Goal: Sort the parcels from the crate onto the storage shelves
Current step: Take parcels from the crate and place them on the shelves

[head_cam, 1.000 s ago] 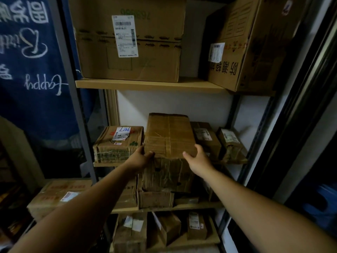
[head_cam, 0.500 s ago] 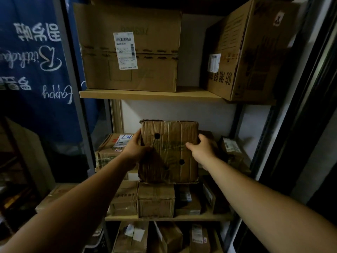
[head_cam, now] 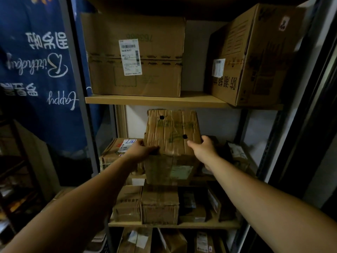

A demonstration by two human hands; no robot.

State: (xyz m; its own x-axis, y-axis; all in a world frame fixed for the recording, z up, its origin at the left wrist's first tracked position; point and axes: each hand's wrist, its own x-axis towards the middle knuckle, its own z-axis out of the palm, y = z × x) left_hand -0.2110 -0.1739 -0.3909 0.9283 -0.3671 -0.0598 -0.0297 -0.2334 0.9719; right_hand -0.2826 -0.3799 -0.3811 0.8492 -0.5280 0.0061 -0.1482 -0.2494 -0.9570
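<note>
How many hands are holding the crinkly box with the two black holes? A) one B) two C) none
B: the left hand grips the left side of the crinkly box and the right hand grips its right side.

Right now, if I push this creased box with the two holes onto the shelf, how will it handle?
The box is heavily creased, so its walls probably give under pressure rather than stay stiff. The left hand and right hand both grip it, hinting it is bulky, perhaps not light. Flat faces mean it should slide, not roll.
</note>
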